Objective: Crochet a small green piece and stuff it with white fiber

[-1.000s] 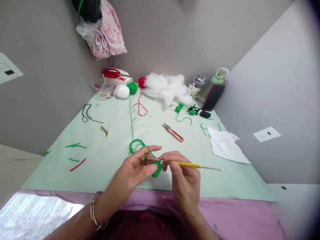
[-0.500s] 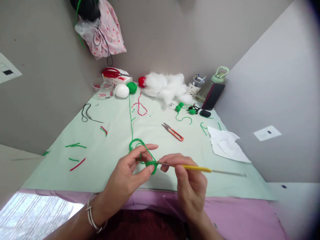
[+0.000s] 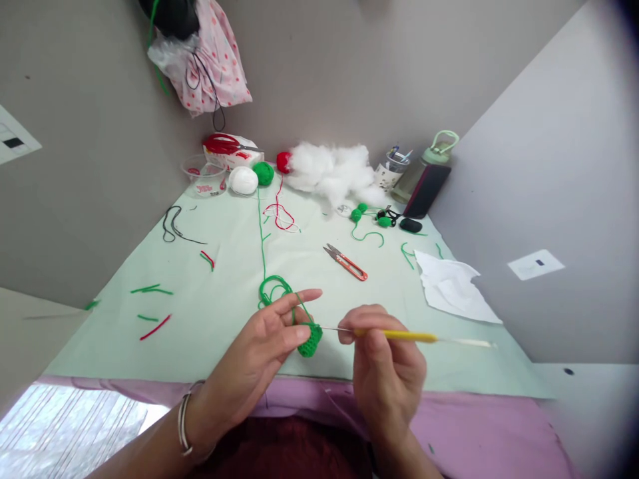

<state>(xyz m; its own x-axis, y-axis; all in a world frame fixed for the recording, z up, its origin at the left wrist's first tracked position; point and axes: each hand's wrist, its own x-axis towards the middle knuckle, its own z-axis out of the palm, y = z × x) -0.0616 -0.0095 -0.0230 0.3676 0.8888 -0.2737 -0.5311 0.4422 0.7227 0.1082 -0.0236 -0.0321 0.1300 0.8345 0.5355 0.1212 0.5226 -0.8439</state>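
Note:
My left hand (image 3: 259, 349) pinches a small green crochet piece (image 3: 310, 342) between thumb and fingers, its index finger stretched out with green yarn (image 3: 302, 307) running over it. Loops of that yarn lie on the table just behind the hand, and a strand leads back to a green yarn ball (image 3: 263, 173). In my right hand (image 3: 389, 366) is a crochet hook (image 3: 399, 335) with a yellow grip, held level. The hook's thin left tip reaches the upper right edge of the green piece; its other metal end points right.
Orange thread snips (image 3: 345, 262) lie mid-table beyond my hands. Yarn scraps are scattered left, a crumpled white paper (image 3: 454, 286) lies right. Along the back stand a white yarn ball (image 3: 243, 181), white stuffing (image 3: 329, 174), a pen cup (image 3: 392, 173), a bottle (image 3: 435, 156) and a phone (image 3: 426, 191).
My right hand has moved right with the hook, drawing its tip to the piece's edge. The green piece has turned, showing more of its side. My left index finger is straighter.

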